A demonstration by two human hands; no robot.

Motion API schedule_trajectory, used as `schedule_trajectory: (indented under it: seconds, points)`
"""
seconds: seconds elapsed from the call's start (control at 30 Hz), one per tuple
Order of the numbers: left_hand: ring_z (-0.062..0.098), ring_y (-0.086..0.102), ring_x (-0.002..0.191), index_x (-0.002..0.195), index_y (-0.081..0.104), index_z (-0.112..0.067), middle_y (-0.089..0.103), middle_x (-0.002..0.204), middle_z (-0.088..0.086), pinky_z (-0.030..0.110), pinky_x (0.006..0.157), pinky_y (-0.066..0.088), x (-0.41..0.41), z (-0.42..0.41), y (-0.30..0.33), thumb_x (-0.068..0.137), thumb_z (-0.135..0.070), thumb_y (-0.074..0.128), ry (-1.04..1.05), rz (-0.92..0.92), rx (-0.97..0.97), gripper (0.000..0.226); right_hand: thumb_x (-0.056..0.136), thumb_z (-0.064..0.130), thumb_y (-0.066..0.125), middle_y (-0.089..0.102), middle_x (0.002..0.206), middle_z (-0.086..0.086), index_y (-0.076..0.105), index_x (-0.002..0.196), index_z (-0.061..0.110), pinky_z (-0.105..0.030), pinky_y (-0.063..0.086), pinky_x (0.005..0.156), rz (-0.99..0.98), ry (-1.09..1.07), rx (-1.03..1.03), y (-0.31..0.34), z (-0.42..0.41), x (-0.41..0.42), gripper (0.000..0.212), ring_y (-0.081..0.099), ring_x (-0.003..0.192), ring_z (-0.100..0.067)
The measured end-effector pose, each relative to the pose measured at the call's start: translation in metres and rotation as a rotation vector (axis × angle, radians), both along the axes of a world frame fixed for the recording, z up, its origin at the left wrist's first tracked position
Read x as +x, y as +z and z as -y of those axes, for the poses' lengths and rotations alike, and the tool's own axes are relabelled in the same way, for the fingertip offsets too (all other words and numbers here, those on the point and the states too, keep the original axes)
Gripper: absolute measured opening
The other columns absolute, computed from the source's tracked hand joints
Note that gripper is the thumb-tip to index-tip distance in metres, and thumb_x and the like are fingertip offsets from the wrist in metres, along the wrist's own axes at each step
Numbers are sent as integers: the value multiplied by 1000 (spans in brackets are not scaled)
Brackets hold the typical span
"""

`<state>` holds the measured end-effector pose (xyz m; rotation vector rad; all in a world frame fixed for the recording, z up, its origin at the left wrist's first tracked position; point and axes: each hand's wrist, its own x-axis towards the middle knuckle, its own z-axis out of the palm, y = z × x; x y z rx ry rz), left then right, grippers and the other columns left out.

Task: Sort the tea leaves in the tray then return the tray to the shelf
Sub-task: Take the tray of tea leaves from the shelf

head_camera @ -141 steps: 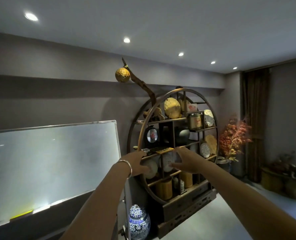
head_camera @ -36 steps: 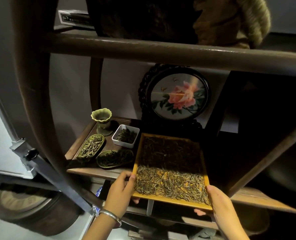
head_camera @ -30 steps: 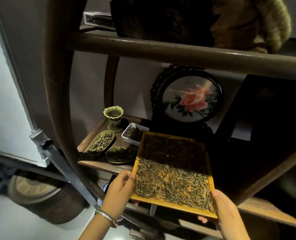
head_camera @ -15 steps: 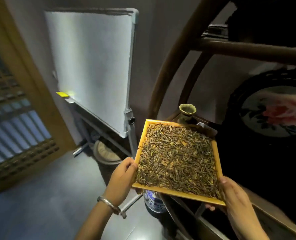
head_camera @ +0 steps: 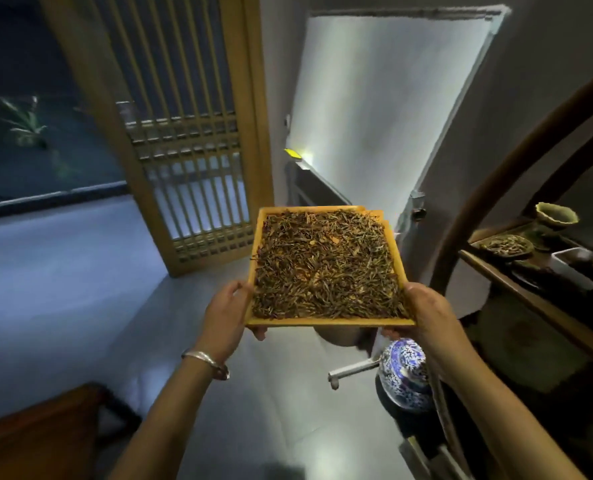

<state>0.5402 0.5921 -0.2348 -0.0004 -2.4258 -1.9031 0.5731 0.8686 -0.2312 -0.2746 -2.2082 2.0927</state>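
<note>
Dim grey floor [head_camera: 63, 271] fills the left of the frame. At centre, left hand [head_camera: 226, 311] and right hand [head_camera: 426, 311] grip the tray [head_camera: 329, 321] of tea leaves [head_camera: 326, 265] by its near corners, seemingly level. Any tilt could spill leaves.

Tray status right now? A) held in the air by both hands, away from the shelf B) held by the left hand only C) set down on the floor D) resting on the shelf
A: the left hand and right hand each grip a near corner of the tray, which sits above the floor with the shelf off to the right.
</note>
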Motion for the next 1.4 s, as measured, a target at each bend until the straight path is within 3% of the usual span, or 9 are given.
schedule_trajectory:
  seconds: [0.23, 0.3, 0.4, 0.53, 0.67, 0.8, 1.03, 1.2, 1.4]
  points:
    - [19, 58, 39, 80, 50, -7, 60, 43, 8, 24, 44, 47, 79, 139, 5, 98, -12, 36, 313, -26, -36, 24, 102, 27, 36, 67, 56, -1, 60, 87, 9, -24, 52, 43, -19, 326, -16, -2, 143, -15, 33, 65, 49, -16]
    - [7, 55, 39, 80, 50, -9, 57, 50, 5, 23, 44, 46, 107, 171, 6, 99, -9, 37, 421, -59, -110, 23, 102, 28, 36, 68, 60, -6, 59, 89, 7, -25, 52, 44, -30, 430, -15, -5, 186, -19, 33, 65, 50, -23]
    - [-15, 54, 52, 93, 50, -6, 49, 70, -6, 3, 48, 39, 150, 215, 7, 97, -2, 43, 553, -89, -209, 9, 101, 33, 37, 71, 71, -13, 61, 96, 8, -25, 54, 47, -22, 594, -5, -6, 254, -22, 35, 68, 56, -29]
    - [8, 53, 66, 84, 57, -5, 54, 74, -6, 19, 59, 44, 202, 274, 8, 94, -12, 48, 828, -131, -181, 15, 101, 28, 39, 68, 63, -14, 61, 98, 3, -27, 52, 46, -5, 800, -23, -6, 347, -21, 34, 65, 52, -28]
    - [10, 57, 58, 83, 53, -8, 51, 73, 4, 19, 45, 47, 246, 327, 5, 98, -17, 40, 1035, -29, 34, 21, 101, 24, 40, 67, 56, -8, 63, 91, 8, -27, 52, 42, -8, 976, -42, -8, 445, -14, 30, 64, 47, -22]
    - [24, 59, 70, 86, 53, -9, 55, 82, 13, 34, 58, 53, 282, 368, 5, 98, -21, 41, 1222, -52, 44, 20, 100, 25, 43, 67, 57, -5, 70, 73, 18, -28, 53, 42, -15, 1152, -56, -9, 541, -9, 38, 64, 47, -20]
    - [-8, 52, 70, 90, 55, -5, 53, 81, 4, 10, 65, 43, 336, 427, 0, 98, -17, 41, 1579, 27, -68, 21, 99, 27, 44, 67, 59, -9, 70, 78, 18, -26, 50, 43, 26, 1526, -81, -12, 692, 23, 34, 64, 49, -22]
    - [47, 57, 90, 88, 53, -7, 57, 94, 25, 63, 79, 48, 367, 449, -8, 98, -25, 41, 1824, 2, 40, 24, 100, 26, 41, 66, 55, -10, 61, 86, 7, -25, 49, 39, -19, 1779, -59, -20, 772, 59, 31, 61, 42, -22]
    - [42, 57, 80, 87, 48, -6, 57, 91, 26, 55, 77, 49, 404, 482, -29, 98, -30, 39, 1925, 71, 18, 28, 101, 25, 39, 70, 63, -2, 63, 94, 12, -19, 47, 36, 0, 1956, -39, -39, 847, 101, 27, 62, 44, -12]
